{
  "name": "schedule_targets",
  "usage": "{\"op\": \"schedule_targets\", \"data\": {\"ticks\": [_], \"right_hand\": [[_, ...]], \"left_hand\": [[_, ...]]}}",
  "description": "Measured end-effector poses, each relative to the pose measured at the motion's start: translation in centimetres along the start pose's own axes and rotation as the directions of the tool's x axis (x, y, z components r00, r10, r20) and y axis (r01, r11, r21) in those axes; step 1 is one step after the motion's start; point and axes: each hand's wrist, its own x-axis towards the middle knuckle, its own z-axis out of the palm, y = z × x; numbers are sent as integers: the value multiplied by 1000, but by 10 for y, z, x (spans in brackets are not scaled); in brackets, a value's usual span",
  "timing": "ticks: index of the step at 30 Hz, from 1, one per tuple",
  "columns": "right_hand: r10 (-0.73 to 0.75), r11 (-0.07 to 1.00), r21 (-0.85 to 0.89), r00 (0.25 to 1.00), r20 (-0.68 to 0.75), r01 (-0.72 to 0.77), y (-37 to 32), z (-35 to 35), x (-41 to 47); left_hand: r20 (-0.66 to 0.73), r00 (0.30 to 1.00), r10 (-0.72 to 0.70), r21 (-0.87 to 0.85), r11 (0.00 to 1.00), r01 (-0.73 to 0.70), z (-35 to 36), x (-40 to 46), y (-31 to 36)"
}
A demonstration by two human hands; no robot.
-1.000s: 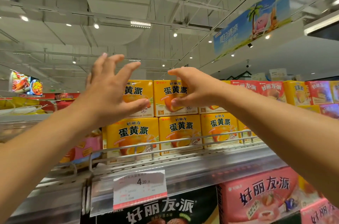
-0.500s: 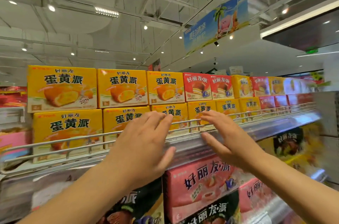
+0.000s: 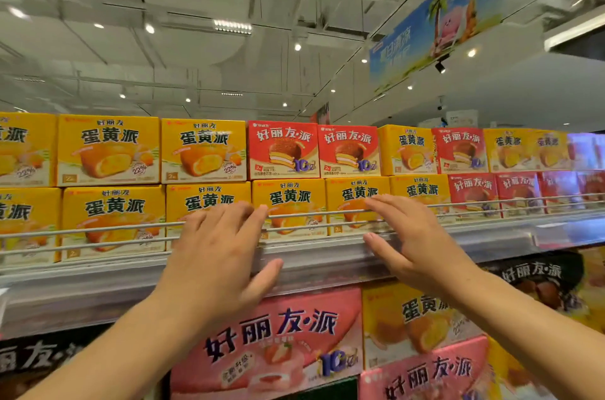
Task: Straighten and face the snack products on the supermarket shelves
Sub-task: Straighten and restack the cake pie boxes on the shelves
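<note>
Your left hand [image 3: 218, 255] and right hand [image 3: 413, 240], both released, flank the yellow box [image 3: 289, 203] behind the wire rail [image 3: 98, 229], seemingly ready to square it, though contact is unclear.

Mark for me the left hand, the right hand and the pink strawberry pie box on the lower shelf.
left hand [image 3: 217, 255]: head view, on the back of the hand.
right hand [image 3: 414, 244]: head view, on the back of the hand.
pink strawberry pie box [image 3: 294, 337]: head view, on its printed front face.
</note>
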Motion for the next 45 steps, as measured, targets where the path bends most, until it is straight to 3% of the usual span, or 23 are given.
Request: {"op": "schedule_targets", "data": {"ticks": [9,18,25,28,35,38,42,45], "right_hand": [[-78,994,77,996,-35,80,32,3,-11],[-66,996,65,998,-10,67,33,5,-10],[-8,997,70,998,-56,12,69,-7,-12],[-48,996,67,997,-65,52,82,-3,-18],[-114,989,74,984,-141,125,92,8,-22],[-117,986,100,980,-159,134,93,11,-24],[-122,983,112,975,-183,144,94,14,-23],[-138,983,94,970,-200,159,94,17,-23]], "left_hand": [[-25,999,-45,72,996,47,11,-5,13],[-82,997,3,-37,999,-6,17,22,35],[-125,991,-58,-16,998,56,32,24,48],[-123,986,-114,-47,993,109,28,29,57],[-301,953,-22,-60,998,4,-3,102,93],[-219,973,-67,-4,998,68,-16,158,95],[27,985,-170,147,975,165,-11,205,85],[82,982,-168,146,977,155,-4,209,78]]}}
